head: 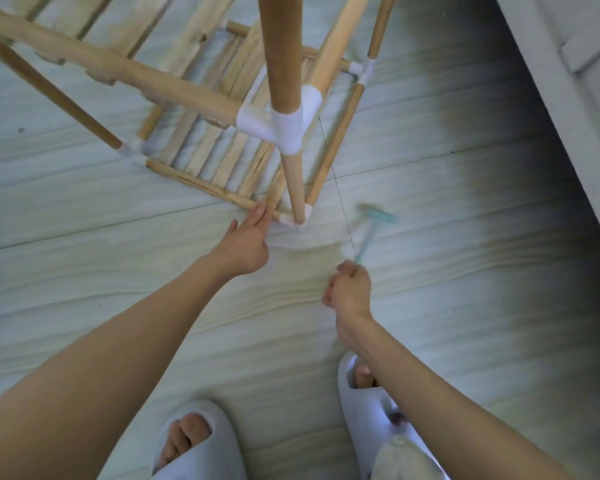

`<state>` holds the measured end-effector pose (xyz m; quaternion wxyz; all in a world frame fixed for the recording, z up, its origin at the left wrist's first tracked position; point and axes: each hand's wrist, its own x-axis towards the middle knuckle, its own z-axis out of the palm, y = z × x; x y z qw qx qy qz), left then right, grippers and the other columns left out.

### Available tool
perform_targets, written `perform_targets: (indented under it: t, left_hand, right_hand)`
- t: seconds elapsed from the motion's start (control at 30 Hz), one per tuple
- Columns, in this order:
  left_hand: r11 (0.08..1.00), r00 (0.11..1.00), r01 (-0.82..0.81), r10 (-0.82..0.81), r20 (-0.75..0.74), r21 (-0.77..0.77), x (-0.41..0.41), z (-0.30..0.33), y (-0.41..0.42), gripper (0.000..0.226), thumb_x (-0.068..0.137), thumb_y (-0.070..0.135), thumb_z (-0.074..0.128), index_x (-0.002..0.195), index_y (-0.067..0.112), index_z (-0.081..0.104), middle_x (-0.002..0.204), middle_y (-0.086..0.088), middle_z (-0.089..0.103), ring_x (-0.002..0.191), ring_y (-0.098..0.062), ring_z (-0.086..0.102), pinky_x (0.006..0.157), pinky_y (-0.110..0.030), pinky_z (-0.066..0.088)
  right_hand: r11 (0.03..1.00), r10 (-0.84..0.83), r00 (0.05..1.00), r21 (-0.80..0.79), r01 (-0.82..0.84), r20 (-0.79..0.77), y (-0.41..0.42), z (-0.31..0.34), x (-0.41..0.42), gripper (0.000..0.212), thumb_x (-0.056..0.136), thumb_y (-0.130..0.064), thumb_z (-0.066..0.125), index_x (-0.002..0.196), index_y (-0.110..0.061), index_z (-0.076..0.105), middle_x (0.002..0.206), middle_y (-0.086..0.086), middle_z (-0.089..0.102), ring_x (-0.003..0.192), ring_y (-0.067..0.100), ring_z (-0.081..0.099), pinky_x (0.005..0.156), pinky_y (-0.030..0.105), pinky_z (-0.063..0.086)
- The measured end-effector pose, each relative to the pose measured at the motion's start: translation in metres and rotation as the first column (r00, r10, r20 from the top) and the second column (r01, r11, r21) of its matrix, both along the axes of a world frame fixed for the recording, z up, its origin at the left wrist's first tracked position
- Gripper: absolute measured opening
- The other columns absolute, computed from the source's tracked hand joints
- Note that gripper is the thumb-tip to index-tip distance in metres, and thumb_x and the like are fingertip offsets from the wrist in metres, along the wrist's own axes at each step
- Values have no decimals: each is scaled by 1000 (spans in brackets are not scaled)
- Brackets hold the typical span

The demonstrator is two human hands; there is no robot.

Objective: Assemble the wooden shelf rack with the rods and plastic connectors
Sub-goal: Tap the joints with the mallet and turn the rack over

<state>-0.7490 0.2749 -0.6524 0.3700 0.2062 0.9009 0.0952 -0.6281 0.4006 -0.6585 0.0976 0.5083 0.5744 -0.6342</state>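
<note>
The left hand (248,242) is reaching down to the near bottom corner of the wooden shelf rack (201,109), its fingers (257,216) stretched flat and pressing against the low horizontal rod (201,183) just beside the white corner connector (297,216). The right hand (349,289) is curling shut around the handle of a small teal mallet (373,226), whose head is blurring just right of that connector, apparently mid-swing.

The rack is standing on the floor in the far left of the scene, its upright rod (281,53) rising toward the camera through a large white three-way connector (281,123).

The likeliest trouble is a stray blow: the bracing fingers are lying very near the strike point, so a swing going wide to the left could be catching them. A glancing hit could also be skidding the rack across the smooth floor or cracking the plastic, rather than seating the rod.

The floor (430,341) is pale, wood-grained plank, light on the left and falling into deep shadow at right, where a white piece of furniture (568,81) is running diagonally. Two feet in grey slippers (201,441) are standing at the near edge.
</note>
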Motion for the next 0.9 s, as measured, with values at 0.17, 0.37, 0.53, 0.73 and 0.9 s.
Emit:
perform_targets:
  t: [0.17,0.37,0.53,0.73,0.9]
  left_hand:
    - [999,999,-17,16,32,27,-1,0,-1,68,92,0,32,150,10,-3,157,0,-16,145,-13,-10,117,-39,0]
    - [988,996,-88,85,35,127,10,-2,-5,64,95,7,37,150,8,4,157,0,-15,145,-15,3,116,-29,14]
    - [973,980,-183,170,100,143,51,2,-26,59,97,16,43,149,13,15,157,-12,-3,144,-25,9,112,-27,15]
    - [696,656,-704,561,504,142,79,23,-54,26,98,31,44,106,11,57,103,-7,62,85,-16,57,71,-25,46]
    - [108,309,-942,649,695,318,83,41,-78,20,95,1,40,108,7,55,84,-4,63,70,-12,57,64,-19,47]
  right_hand:
    - [950,268,963,-173,-259,31,-15,9,1,26,100,-16,27,78,-15,41,60,0,37,40,9,32,35,19,27]
    - [892,423,904,-206,-401,70,-17,17,6,24,100,-19,24,84,-13,40,60,1,35,39,9,28,34,16,23]
    - [826,559,816,-178,-535,146,-19,21,20,23,100,-22,27,92,-14,47,62,-1,40,43,9,32,37,18,24]
    - [455,876,461,74,-887,139,-34,38,15,22,101,-29,29,108,-18,47,79,-4,49,64,11,44,58,24,34]
    - [37,980,92,295,-955,176,-79,73,-28,35,102,-21,29,127,-6,48,114,15,59,106,31,55,81,27,37]
